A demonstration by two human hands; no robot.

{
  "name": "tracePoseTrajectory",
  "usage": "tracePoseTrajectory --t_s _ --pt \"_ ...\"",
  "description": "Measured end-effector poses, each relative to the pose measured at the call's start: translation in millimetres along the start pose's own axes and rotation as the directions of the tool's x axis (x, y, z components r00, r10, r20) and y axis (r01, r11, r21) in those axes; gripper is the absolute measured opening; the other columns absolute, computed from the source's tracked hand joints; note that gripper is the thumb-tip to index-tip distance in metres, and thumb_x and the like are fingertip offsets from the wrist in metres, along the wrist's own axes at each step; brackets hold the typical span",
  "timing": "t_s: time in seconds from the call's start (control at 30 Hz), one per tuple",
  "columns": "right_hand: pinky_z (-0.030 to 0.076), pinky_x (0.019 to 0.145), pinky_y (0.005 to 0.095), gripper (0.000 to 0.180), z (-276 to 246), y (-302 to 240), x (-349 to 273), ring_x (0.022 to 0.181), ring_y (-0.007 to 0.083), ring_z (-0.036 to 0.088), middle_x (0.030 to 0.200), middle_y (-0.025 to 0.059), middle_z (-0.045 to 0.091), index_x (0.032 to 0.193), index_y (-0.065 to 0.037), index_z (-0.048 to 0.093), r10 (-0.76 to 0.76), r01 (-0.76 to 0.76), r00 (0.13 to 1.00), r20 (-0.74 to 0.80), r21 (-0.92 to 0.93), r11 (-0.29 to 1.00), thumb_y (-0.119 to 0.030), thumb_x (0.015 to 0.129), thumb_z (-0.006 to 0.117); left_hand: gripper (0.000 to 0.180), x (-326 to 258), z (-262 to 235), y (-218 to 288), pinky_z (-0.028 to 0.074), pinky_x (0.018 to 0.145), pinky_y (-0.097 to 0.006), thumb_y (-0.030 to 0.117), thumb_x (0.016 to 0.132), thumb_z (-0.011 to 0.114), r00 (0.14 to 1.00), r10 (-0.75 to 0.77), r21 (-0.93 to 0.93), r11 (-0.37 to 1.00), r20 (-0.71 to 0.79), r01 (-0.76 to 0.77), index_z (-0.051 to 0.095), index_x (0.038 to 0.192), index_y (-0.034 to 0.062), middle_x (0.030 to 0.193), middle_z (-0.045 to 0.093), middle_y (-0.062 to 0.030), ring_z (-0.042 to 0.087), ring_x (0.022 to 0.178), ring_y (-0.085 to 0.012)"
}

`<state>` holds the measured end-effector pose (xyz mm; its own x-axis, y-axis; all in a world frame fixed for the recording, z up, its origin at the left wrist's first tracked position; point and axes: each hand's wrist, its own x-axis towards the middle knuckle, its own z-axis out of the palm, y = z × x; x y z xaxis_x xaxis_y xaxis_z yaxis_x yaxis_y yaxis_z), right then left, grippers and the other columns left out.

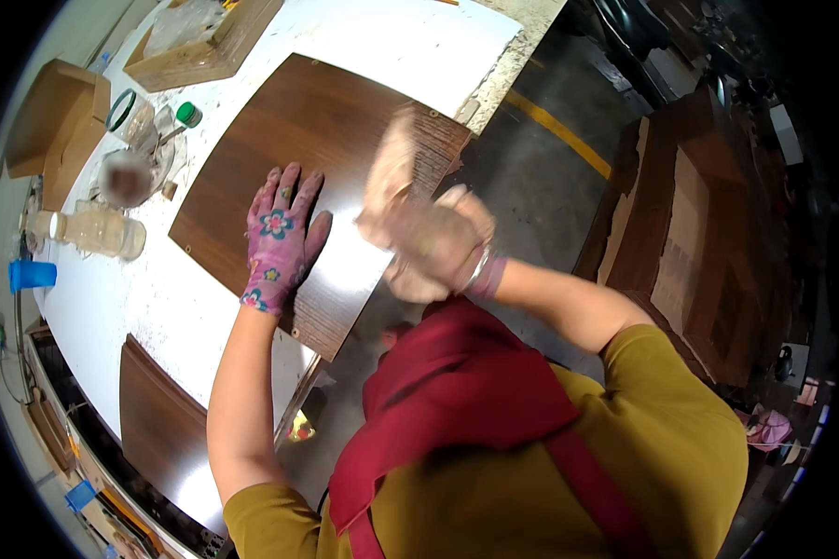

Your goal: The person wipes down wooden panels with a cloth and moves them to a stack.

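Note:
A brown wood-grain panel (280,140) with curved long edges lies on the white tabletop. My left hand (281,233), in a pink flowered glove, rests on it with the fingers spread. At the panel's right edge my right hand (438,244) is closed on a crumpled beige cloth (389,172); both are blurred by motion. The cloth sticks out on several sides of the hand and lies over the panel's edge, hiding part of it. A glove cuff and a light bracelet show at my right wrist.
On the left stand a clear jar (132,119), a green cap (188,114), a white-capped bottle (98,232) and a blue cup (33,275). An open cardboard box (61,130) lies behind them. More brown panels (163,410) lie near left; a large brown carton (671,252) stands at right.

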<state>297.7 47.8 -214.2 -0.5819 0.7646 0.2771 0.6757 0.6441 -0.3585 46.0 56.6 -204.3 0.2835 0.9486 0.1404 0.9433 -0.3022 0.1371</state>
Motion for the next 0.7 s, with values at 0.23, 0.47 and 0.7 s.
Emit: tracePoseTrajectory --t_s 0.23,0.47,0.7 --pt "0.049 0.071 0.0416 0.011 -41 120 43 0.084 0.0358 0.061 0.092 0.0172 0.061 0.092 -0.006 0.058 0.25 -0.247 0.935 -0.252 0.045 0.968 -0.017 0.089 0.055 0.051 2 -2 1 0.022 0.114 -0.047 0.031 0.09 0.055 0.999 0.035 0.062 0.997 -0.018 -0.034 0.046 0.139 0.0192 0.147 0.037 -0.0134 0.031 0.137 -0.0344" --pt "0.052 0.075 0.0386 0.027 -28 70 34 0.093 0.0266 0.065 0.101 0.0105 0.066 0.108 -0.012 0.063 0.126 -0.126 0.992 -0.01 -0.146 0.981 -0.021 0.083 0.064 0.051 2 -2 -1 0.021 0.114 -0.047 0.03 0.09 0.054 1.0 0.014 0.066 0.998 0.003 -0.014 0.047 0.139 0.0187 0.147 0.037 -0.0144 0.031 0.137 -0.0344" --pt "0.048 0.081 0.0391 0.03 -82 211 27 0.091 0.0347 0.062 0.103 0.0225 0.063 0.105 -0.005 0.06 0.568 -0.569 0.821 -0.058 -0.009 0.822 -0.029 0.087 0.056 0.054 8 -8 5 0.021 0.113 -0.048 0.027 0.087 0.056 0.999 0.009 0.05 0.999 0.046 -0.011 0.047 0.139 0.0176 0.147 0.037 -0.0152 0.031 0.137 -0.0356"
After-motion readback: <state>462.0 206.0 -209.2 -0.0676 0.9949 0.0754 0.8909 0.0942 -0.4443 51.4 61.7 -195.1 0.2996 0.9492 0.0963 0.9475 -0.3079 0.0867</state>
